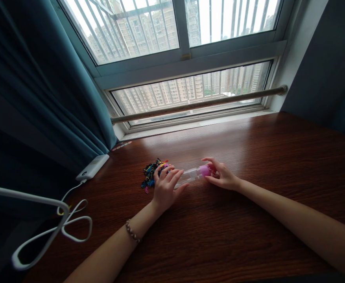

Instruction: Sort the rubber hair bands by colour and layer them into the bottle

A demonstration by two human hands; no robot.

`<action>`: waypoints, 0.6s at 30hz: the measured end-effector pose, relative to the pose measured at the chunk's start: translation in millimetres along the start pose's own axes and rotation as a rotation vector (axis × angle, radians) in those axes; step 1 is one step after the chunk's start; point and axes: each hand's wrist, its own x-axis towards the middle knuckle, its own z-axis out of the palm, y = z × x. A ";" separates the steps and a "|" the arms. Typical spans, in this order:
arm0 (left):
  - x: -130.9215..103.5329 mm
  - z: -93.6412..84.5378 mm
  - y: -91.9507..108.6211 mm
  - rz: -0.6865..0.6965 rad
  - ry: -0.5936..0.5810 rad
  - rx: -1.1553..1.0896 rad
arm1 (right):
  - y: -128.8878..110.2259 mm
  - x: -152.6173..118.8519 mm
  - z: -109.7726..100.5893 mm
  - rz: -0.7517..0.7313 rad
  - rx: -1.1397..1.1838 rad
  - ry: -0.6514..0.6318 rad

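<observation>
A clear plastic bottle (pixel 190 174) lies on its side on the brown wooden table, its pink cap (pixel 204 170) pointing right. My left hand (pixel 166 186) is closed round the bottle's left part, fingers over the top and thumb along the near side. That hand hides the bottle's far end. At the other end, my right hand (pixel 222 175) has its fingers round the pink cap, with the index finger raised a little above it. Just beyond my left fingers is a pile of small multicoloured pieces (pixel 150 173), partly covered by the hand. One pink piece (pixel 146 190) lies at its near edge.
A white box-shaped device (pixel 92 167) with a white cable (pixel 72 224) sits at the left table edge by a blue curtain (pixel 80 118). A thick white bent tube (pixel 39 192) crosses the lower left. A metal rail (pixel 202 105) runs before the barred window.
</observation>
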 end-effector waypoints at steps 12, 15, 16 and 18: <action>-0.4 1.0 -1.1 0.013 -0.015 -0.032 | 13.8 1.5 1.5 0.101 -0.006 0.001; -0.3 1.8 -1.4 -0.011 -0.004 -0.037 | 9.8 2.1 1.1 0.074 0.035 0.044; -0.3 2.3 -1.7 -0.021 0.001 -0.038 | 7.9 2.3 1.2 0.055 0.049 0.061; -0.3 3.2 -2.4 -0.042 0.009 -0.034 | 5.3 2.7 1.8 0.008 0.065 0.091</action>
